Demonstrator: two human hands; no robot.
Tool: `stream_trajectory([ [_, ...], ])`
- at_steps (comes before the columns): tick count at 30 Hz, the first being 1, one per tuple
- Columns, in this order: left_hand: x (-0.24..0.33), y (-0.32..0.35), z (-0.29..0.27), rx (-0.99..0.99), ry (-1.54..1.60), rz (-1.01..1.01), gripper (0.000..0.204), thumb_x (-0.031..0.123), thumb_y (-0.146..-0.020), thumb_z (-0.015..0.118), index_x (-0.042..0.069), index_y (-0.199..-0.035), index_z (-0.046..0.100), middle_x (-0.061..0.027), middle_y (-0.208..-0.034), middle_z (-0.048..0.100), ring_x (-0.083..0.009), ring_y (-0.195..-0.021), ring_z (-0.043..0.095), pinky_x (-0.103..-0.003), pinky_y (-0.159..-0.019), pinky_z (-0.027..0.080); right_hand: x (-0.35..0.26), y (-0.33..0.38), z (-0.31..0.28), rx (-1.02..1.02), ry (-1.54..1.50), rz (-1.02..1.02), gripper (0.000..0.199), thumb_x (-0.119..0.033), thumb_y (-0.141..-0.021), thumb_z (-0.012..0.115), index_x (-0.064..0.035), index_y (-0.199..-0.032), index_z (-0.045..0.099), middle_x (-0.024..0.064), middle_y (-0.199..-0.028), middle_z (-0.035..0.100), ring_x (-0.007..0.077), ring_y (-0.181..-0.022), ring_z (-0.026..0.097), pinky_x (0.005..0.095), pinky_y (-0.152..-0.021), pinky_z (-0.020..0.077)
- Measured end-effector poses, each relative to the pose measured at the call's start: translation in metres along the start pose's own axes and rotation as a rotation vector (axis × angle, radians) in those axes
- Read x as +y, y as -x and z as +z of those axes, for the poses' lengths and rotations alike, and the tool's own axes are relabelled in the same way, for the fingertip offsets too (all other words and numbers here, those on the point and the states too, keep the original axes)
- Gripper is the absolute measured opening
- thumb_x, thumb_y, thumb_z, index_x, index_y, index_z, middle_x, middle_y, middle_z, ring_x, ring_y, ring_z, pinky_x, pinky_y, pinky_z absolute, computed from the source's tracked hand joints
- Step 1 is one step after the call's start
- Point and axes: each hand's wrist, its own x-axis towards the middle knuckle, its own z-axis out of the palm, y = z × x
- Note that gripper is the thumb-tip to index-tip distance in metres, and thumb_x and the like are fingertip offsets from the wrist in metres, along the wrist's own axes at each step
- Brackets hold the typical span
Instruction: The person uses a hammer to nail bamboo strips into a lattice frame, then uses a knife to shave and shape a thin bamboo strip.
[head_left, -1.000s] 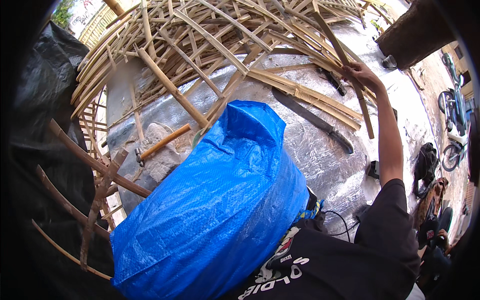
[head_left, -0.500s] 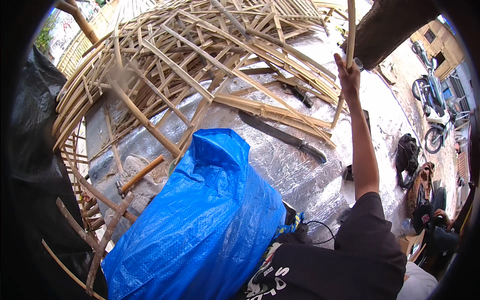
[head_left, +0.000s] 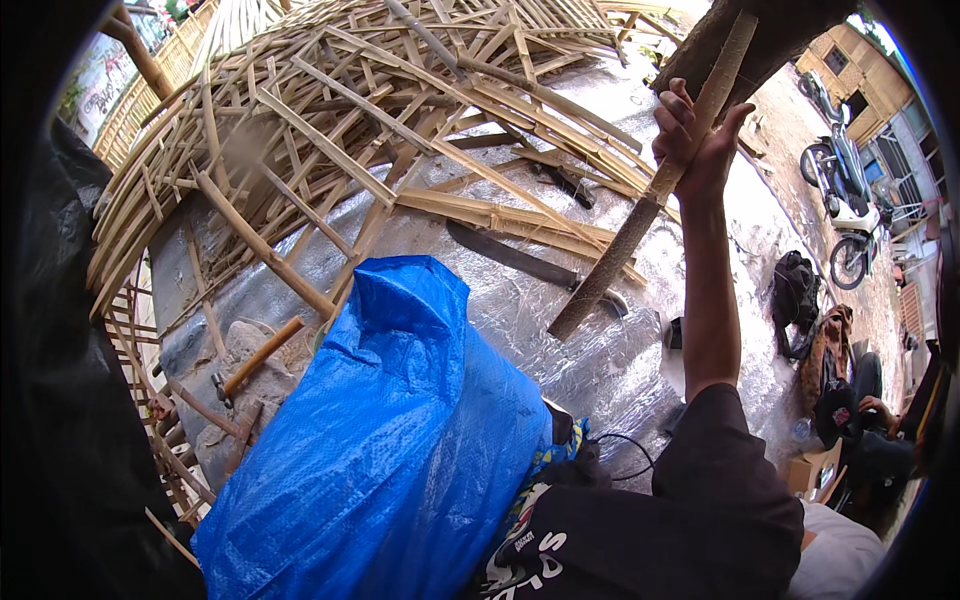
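1. Bamboo strip (head_left: 640,215): long, flat, greenish-brown. My right hand (head_left: 692,140) is closed round its upper part, fingers wrapped, arm stretched out ahead. The strip runs on a slant from above my fist down to the silver sheet (head_left: 560,330), where its lower end rests or nearly rests; contact not clear.
2. Left hand: not in view. A blue tarp (head_left: 390,450) bulges over my lap and hides that side, so I cannot tell what it is doing.
3. Step in hand, as I judge it: I have one strip lifted off the pile and held up, lower end down, not yet placed anywhere.
4. Next move, judged only: swinging a piece this long calls for a firm wrap and watching both ends, since the top end passes out of sight near a dark beam (head_left: 760,30) overhead.
5. Edges: a long dark blade (head_left: 530,265) lies flat on the sheet just beside the strip's foot. A heap of split bamboo (head_left: 380,130) crowds the far and left sides. A hammer with a wooden handle (head_left: 255,360) lies to the left.
6. Open room: bare sheet between tarp and blade; right of my arm, ground with a dark bag (head_left: 795,300), a parked motorbike (head_left: 850,215) and a seated person (head_left: 870,420).
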Motion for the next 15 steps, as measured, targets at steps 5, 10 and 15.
stream_trajectory([
  [5, -0.016, 0.005, -0.023, -0.005, 0.019, 0.01, 0.102, 0.078, -0.083, 0.049, 0.005, -0.145, 0.017, -0.0199, -0.145, 0.031, -0.0347, -0.132, 0.037, -0.048, -0.102, 0.042, 0.03, 0.002, 0.014, -0.104, -0.075, 0.057, 0.073, -0.077, -0.094, 0.035, -0.0058, -0.102, 0.049, -0.0012, -0.074, 0.043, 0.011, -0.06, 0.04, 0.0245, -0.048, 0.0296],
  [10, -0.024, 0.004, -0.059, -0.046, 0.043, 0.02, 0.105, 0.08, -0.083, 0.047, 0.006, -0.149, 0.013, -0.0202, -0.151, 0.028, -0.0353, -0.137, 0.035, -0.048, -0.105, 0.041, 0.07, 0.008, 0.059, 0.336, -0.152, -0.128, 0.064, -0.071, -0.099, 0.03, -0.0108, -0.082, 0.043, 0.0001, -0.067, 0.036, 0.0146, -0.058, 0.031, 0.0285, -0.051, 0.0241],
  [15, 0.009, -0.008, -0.12, -0.196, 0.038, 0.078, 0.109, 0.082, -0.083, 0.045, 0.006, -0.153, 0.009, -0.0206, -0.156, 0.025, -0.036, -0.142, 0.033, -0.048, -0.107, 0.04, 0.088, -0.003, 0.124, 0.512, -0.407, -0.22, 0.068, -0.074, -0.098, 0.02, -0.0115, -0.077, 0.035, 0.003, -0.064, 0.041, 0.0173, -0.054, 0.033, 0.0282, -0.05, 0.027],
])
